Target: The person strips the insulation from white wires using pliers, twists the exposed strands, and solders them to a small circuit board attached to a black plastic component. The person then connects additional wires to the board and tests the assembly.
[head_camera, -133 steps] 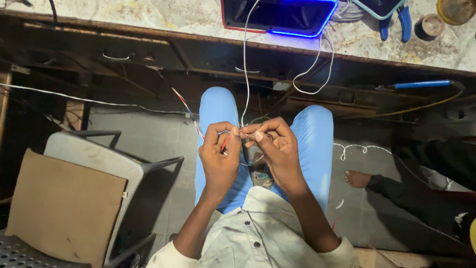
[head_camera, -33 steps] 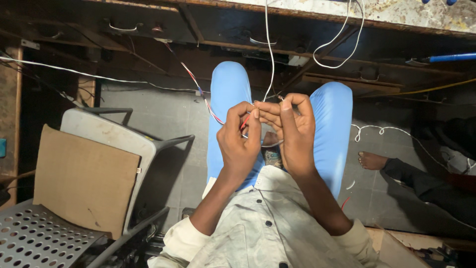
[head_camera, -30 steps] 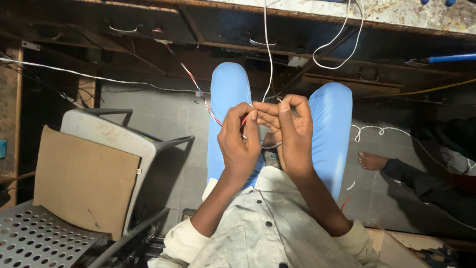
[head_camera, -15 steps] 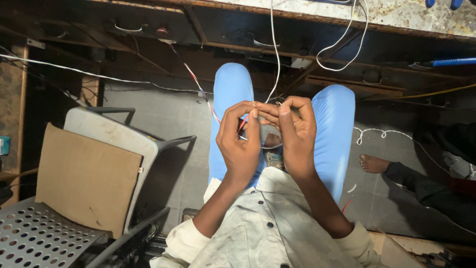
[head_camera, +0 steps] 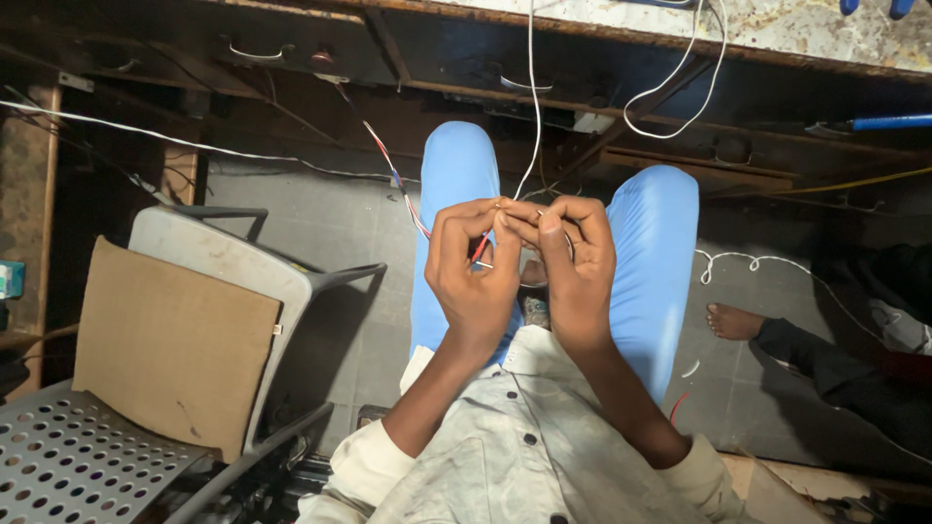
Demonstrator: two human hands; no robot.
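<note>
My left hand: fingers pinched together on the thin red and white wires, held up over my lap so the ends meet at eye level.
My right hand: fingertips closed on the white wire where it meets the other ends; both grips touch at the thumbs, which steadies the join.
Where the wires are: between my knees, above my blue trousers; the white wire runs up to the counter, and a red-white-blue strand trails off to the left.
Why so close: the ends are tiny, so I judge both hands must crowd them.
Containers: none with visible contents.
Around me: a grey chair with a cardboard sheet leaning on it; another person's bare foot on the floor to the right.
</note>
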